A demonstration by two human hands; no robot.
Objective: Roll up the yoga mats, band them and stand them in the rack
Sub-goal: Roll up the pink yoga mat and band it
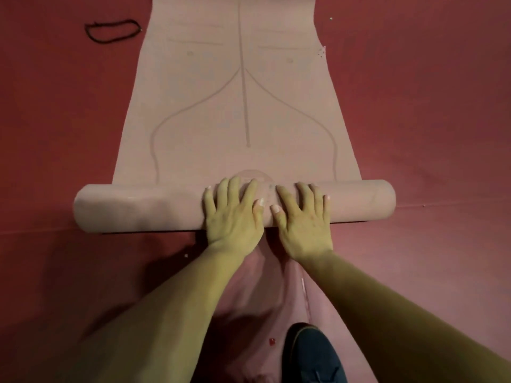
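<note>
A pink mat [243, 106] lies on a red floor [428, 120] and runs from the top edge of the frame down to the middle. Its near end is rolled into a thick roll [138, 207], which lies across the middle of the frame from left to right. The far part of the mat is flat and open. It has a straight line down its middle and two curved lines that go out to the sides.

Both hands are on the centre of the roll, side by side and close to each other. The left hand [235, 217] lies palm down on the top of the roll. Its fingers [235, 189] are straight and spread apart, and their tips reach the far side of the roll. The right hand [304, 222] lies in the same way, just to the right. Its fingers [302, 196] are also straight and apart. The two thumbs point toward each other and almost touch. Neither hand grips the roll; they only press on it from above. The bare forearms come from the lower corners of the frame.

A black band [112, 31] lies as a closed loop on the floor in the upper left of the frame, near the left edge of the mat but not touching it.

At the bottom, a little right of centre, there is the toe of a dark shoe [312, 355].
</note>
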